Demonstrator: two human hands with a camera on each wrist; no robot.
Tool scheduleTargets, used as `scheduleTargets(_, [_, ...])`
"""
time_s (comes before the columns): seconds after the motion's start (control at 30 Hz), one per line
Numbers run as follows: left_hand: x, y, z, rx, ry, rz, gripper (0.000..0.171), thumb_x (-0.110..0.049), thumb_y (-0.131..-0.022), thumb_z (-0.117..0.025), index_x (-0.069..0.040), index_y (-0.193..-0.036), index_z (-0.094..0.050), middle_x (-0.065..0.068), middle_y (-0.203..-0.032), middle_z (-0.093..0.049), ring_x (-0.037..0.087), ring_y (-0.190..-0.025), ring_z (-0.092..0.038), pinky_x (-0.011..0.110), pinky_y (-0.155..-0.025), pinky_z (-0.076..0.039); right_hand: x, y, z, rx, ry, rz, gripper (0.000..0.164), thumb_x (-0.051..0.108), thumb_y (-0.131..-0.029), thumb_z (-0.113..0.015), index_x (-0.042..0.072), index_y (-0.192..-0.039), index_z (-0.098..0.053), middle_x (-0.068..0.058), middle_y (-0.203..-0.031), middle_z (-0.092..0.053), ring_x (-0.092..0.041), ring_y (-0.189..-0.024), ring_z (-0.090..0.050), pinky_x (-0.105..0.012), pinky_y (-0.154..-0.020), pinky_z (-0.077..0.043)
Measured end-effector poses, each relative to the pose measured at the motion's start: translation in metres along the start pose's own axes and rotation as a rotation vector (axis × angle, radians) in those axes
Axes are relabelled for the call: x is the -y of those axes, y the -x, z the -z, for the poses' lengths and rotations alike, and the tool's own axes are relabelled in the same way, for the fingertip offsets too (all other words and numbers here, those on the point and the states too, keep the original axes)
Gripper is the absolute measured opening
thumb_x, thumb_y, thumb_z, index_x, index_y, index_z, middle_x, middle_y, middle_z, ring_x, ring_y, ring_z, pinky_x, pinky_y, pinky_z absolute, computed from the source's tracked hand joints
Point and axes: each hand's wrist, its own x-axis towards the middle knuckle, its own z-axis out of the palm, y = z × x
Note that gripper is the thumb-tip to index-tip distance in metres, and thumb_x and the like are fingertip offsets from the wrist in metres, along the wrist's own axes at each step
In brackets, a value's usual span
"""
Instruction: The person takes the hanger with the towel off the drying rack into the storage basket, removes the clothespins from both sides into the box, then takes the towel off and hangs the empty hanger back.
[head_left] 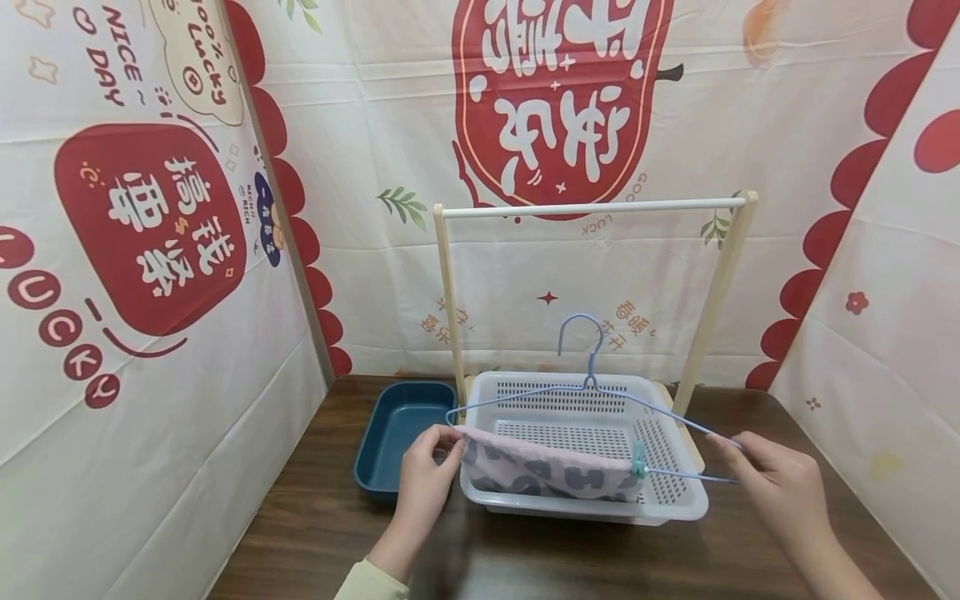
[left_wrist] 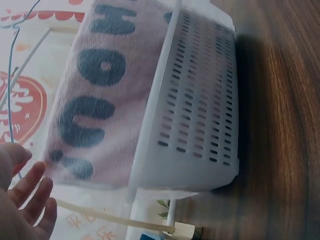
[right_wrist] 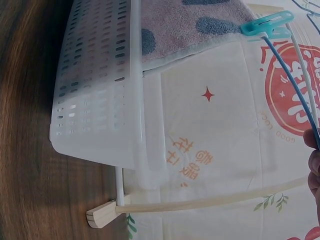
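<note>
A light-blue wire hanger (head_left: 591, 385) is held level over a white perforated basket (head_left: 678, 500), its hook pointing up. On its lower bar hangs a pink towel (head_left: 555, 468) with dark grey letters, bunched toward the left. A turquoise clothes peg (head_left: 638, 460) clips the towel's right end to the bar. My right hand (head_left: 780, 483) grips the hanger's right end between thumb and fingers. My left hand (head_left: 429, 471) is at the towel's left end, fingertips touching its edge. In the left wrist view, the left fingers (left_wrist: 37, 192) are loosely spread, thumb and forefinger slightly apart.
Behind the basket stands a wooden rack (head_left: 723, 292) with a white top rail (head_left: 592, 207). A dark teal tray (head_left: 365, 475) sits left of the basket on the brown wooden table (head_left: 300, 533). Printed cloth walls (head_left: 360, 275) enclose the back and sides.
</note>
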Motion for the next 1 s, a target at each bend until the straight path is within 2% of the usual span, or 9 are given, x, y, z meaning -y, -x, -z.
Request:
scheduleTargets(0.1, [-0.008, 0.003, -0.003, 0.004, -0.003, -0.071, 0.013, -0.006, -0.086, -0.073, -0.014, -0.095, -0.068, -0.006, -0.09, -0.065, 0.011, -0.084, -0.06, 0.038, -0.079, -0.054, 0.002, -0.001, -0.001, 0.006, 0.006, 0.005, 0.028, 0.014, -0.084, -0.077, 0.022, -0.065, -0.059, 0.016, -0.053, -0.038, 0.006, -0.051, -0.033, -0.016, -0.043, -0.024])
scheduleTargets(0.27, [-0.016, 0.006, -0.008, 0.024, -0.018, -0.184, 0.016, -0.005, -0.085, -0.074, -0.013, -0.098, -0.068, -0.007, -0.093, -0.065, 0.009, -0.088, -0.061, 0.037, -0.081, -0.053, 0.004, -0.002, -0.002, 0.006, 0.003, 0.011, 0.026, 0.015, -0.084, -0.077, 0.02, -0.065, -0.059, 0.015, -0.053, -0.038, 0.006, -0.051, -0.033, -0.016, -0.043, -0.023])
scheduleTargets(0.43, [-0.015, 0.008, -0.017, 0.025, -0.095, -0.363, 0.02, -0.006, -0.082, -0.077, -0.013, -0.098, -0.069, -0.005, -0.097, -0.067, 0.012, -0.093, -0.061, 0.034, -0.082, -0.052, 0.005, -0.002, -0.004, 0.008, -0.003, -0.006, 0.027, 0.011, -0.08, -0.079, 0.021, -0.064, -0.06, 0.016, -0.053, -0.037, 0.005, -0.051, -0.032, -0.017, -0.043, -0.022])
scheduleTargets(0.53, [-0.014, 0.009, -0.021, 0.046, -0.113, -0.439, 0.023, -0.005, -0.08, -0.078, -0.012, -0.1, -0.069, -0.002, -0.103, -0.068, 0.015, -0.101, -0.061, 0.036, -0.089, -0.05, 0.007, -0.002, -0.005, 0.01, -0.003, -0.016, 0.028, 0.004, -0.075, -0.081, 0.021, -0.064, -0.06, 0.016, -0.053, -0.037, 0.005, -0.051, -0.032, -0.017, -0.043, -0.022])
scheduleTargets(0.63, [-0.016, 0.011, -0.025, 0.101, -0.128, -0.466, 0.026, -0.006, -0.081, -0.078, -0.012, -0.105, -0.069, -0.002, -0.11, -0.068, 0.014, -0.109, -0.06, 0.042, -0.102, -0.042, 0.008, -0.002, -0.007, 0.012, -0.008, -0.019, 0.03, -0.001, -0.071, -0.081, 0.02, -0.063, -0.061, 0.016, -0.053, -0.038, 0.005, -0.051, -0.032, -0.017, -0.043, -0.023])
scheduleTargets(0.73, [-0.02, 0.012, -0.028, 0.16, -0.159, -0.478, 0.026, -0.009, -0.083, -0.076, -0.013, -0.108, -0.069, -0.003, -0.111, -0.068, 0.012, -0.111, -0.06, 0.048, -0.107, -0.035, 0.01, -0.002, -0.008, 0.016, -0.016, -0.021, 0.032, -0.003, -0.071, -0.08, 0.021, -0.064, -0.061, 0.016, -0.053, -0.039, 0.005, -0.051, -0.032, -0.017, -0.043, -0.023])
scheduleTargets(0.8, [-0.023, 0.013, -0.03, 0.177, -0.186, -0.496, 0.025, -0.01, -0.084, -0.076, -0.014, -0.107, -0.069, -0.005, -0.111, -0.068, 0.011, -0.109, -0.06, 0.048, -0.106, -0.036, 0.011, -0.003, -0.01, 0.016, -0.021, -0.019, 0.032, -0.004, -0.07, -0.08, 0.021, -0.064, -0.061, 0.015, -0.053, -0.039, 0.005, -0.051, -0.032, -0.017, -0.043, -0.024])
scheduleTargets(1.0, [-0.026, 0.015, -0.039, 0.171, -0.233, -0.576, 0.023, -0.013, -0.083, -0.076, -0.016, -0.104, -0.069, -0.005, -0.106, -0.068, 0.012, -0.104, -0.061, 0.041, -0.097, -0.044, 0.012, -0.003, -0.015, 0.013, -0.015, -0.003, 0.031, -0.002, -0.071, -0.08, 0.021, -0.063, -0.061, 0.015, -0.053, -0.04, 0.006, -0.05, -0.033, -0.016, -0.043, -0.024])
